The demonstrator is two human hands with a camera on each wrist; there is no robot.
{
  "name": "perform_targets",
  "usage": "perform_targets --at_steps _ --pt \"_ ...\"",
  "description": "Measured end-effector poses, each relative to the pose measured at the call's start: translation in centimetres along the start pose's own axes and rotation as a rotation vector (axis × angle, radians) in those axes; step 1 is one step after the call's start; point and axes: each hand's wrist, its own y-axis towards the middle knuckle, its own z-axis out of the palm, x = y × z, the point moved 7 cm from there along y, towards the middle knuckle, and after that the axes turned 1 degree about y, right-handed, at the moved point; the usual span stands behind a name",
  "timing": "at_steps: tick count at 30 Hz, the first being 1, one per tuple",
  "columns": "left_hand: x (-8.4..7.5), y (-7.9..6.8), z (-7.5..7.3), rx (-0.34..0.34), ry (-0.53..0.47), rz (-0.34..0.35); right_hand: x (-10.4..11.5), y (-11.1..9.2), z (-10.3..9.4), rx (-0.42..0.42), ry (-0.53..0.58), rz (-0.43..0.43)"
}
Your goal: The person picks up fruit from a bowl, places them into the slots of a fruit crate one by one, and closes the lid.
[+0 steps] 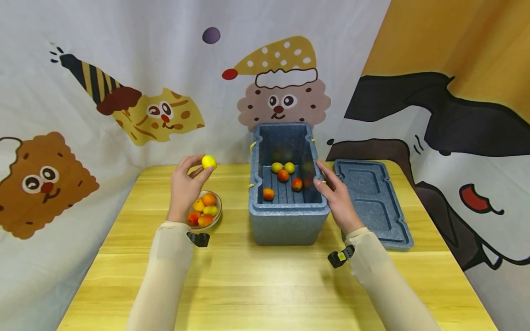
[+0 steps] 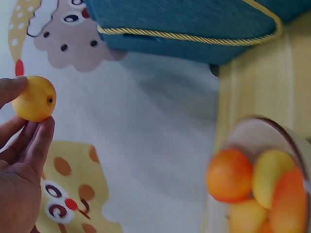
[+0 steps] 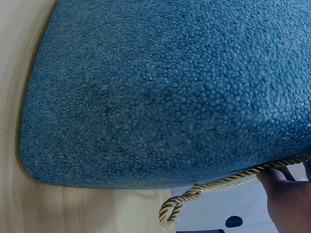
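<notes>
A small yellow fruit [image 1: 209, 162] is pinched between the thumb and fingers of my left hand [image 1: 187, 186], raised to the left of the foam box [image 1: 285, 225]. Seen from the left wrist, the same fruit [image 2: 35, 98] has a dark dot on its side. My right hand [image 1: 337, 197] rests on the box's right rim, its index finger and thumb extended over the edge. In the right wrist view, that hand [image 3: 289, 194] is beside a twisted gold rope [image 3: 233, 179]. Several red-orange and yellow fruits [image 1: 283, 175] lie on the box floor.
Below my left hand stands a bowl [image 1: 219, 214] with several orange and yellow fruits. The grey box lid [image 1: 374, 204] lies on the wooden table [image 1: 265, 285], right of the box. A curtain [image 1: 165, 37] with cartoon prints hangs behind the table.
</notes>
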Motion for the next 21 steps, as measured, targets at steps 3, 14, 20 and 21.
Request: perform_targets --at_steps 3,14,20,21 --pt "-0.6 0.9 0.7 0.013 -0.045 0.012 -0.1 -0.1 -0.1 0.000 0.009 0.003" --pt "-2.2 3.7 3.3 0.075 -0.095 0.106 -0.2 -0.1 -0.2 -0.008 0.022 0.009" --pt "-3.4 5.4 4.9 0.121 -0.060 0.128 0.0 0.1 -0.1 -0.002 0.017 -0.006" --pt "-3.8 5.6 5.2 0.129 -0.057 0.138 0.0 0.1 -0.1 -0.002 0.017 -0.007"
